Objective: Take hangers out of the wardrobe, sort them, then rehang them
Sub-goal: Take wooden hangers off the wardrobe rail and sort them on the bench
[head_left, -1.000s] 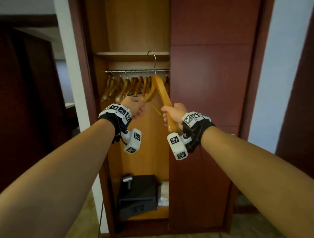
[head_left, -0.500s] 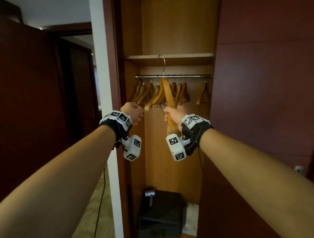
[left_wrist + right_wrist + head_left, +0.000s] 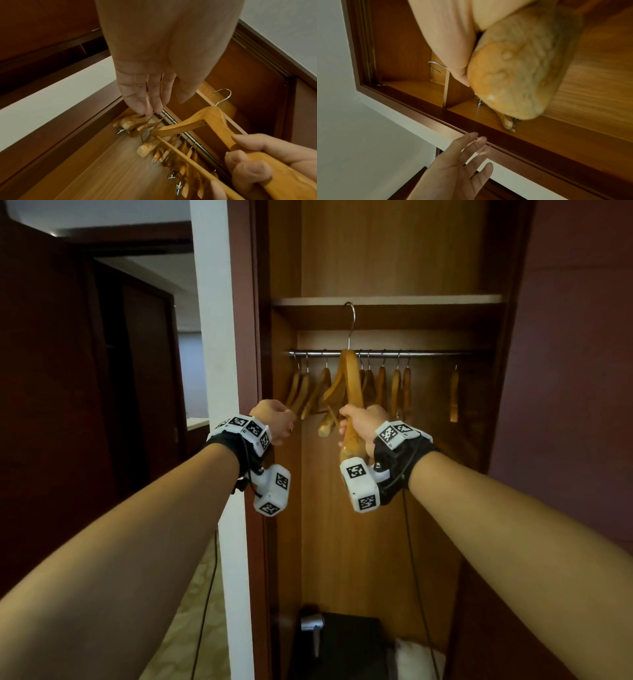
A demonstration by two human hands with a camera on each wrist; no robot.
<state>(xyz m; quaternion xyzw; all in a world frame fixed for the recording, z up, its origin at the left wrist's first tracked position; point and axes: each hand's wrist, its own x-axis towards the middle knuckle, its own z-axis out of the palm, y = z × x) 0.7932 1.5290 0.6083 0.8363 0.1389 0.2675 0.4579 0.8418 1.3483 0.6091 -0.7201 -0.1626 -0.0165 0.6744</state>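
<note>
My right hand [image 3: 359,422] grips one arm of a light wooden hanger [image 3: 352,385] and holds it upright in front of the wardrobe rail [image 3: 428,354]. Its metal hook [image 3: 350,326] stands above the rail, against the shelf edge. Several more wooden hangers [image 3: 380,385] hang on the rail, and a lone one [image 3: 454,395] hangs further right. My left hand [image 3: 274,419] is beside the leftmost hangers. In the left wrist view its fingers [image 3: 150,94] are straight and hold nothing, close to the rail [image 3: 188,134] and the held hanger [image 3: 205,117]. The right wrist view is mostly filled by the hanger's rounded end [image 3: 513,67].
A shelf [image 3: 387,301] runs just above the rail. At the wardrobe bottom sit a black safe [image 3: 342,645], a silver object [image 3: 311,625] and something white [image 3: 411,655]. A white wall strip [image 3: 219,337] and dark doors lie to the left, the wardrobe's closed door [image 3: 565,405] to the right.
The view has come closer to the wardrobe and shifted, so the rail now sits centred. The held hanger has turned more edge-on, still raised. My left hand has drifted slightly left of it.
</note>
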